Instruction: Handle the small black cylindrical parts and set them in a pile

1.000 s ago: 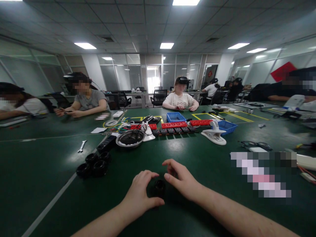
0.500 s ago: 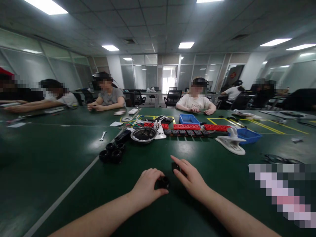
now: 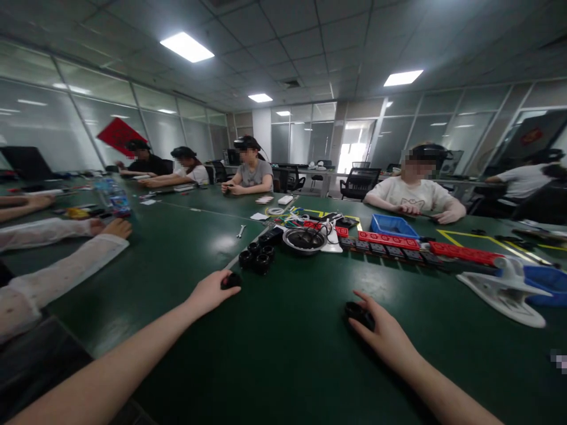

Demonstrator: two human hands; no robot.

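Note:
My left hand (image 3: 212, 292) is closed round a small black round part (image 3: 231, 281), just in front of a cluster of several black round parts (image 3: 257, 257) on the green table (image 3: 283, 342). Farther right, my right hand (image 3: 381, 324) has its thumb and fingers around another black round part (image 3: 359, 315) at the table surface. A wide gap separates the two hands. Behind the cluster sits a round metal dish (image 3: 305, 241) with dark contents and cables over it.
A wrench (image 3: 241, 231) lies left of the cluster. Red strips (image 3: 388, 239), a blue tray (image 3: 394, 226) and a white clamp-like stand (image 3: 505, 295) are at the right. Another person's sleeved arm (image 3: 84, 260) reaches in from the left; several people sit around.
The view has turned left. My left hand has moved away from my right, toward the black cluster, with its black part. My right hand remains at the other black part.

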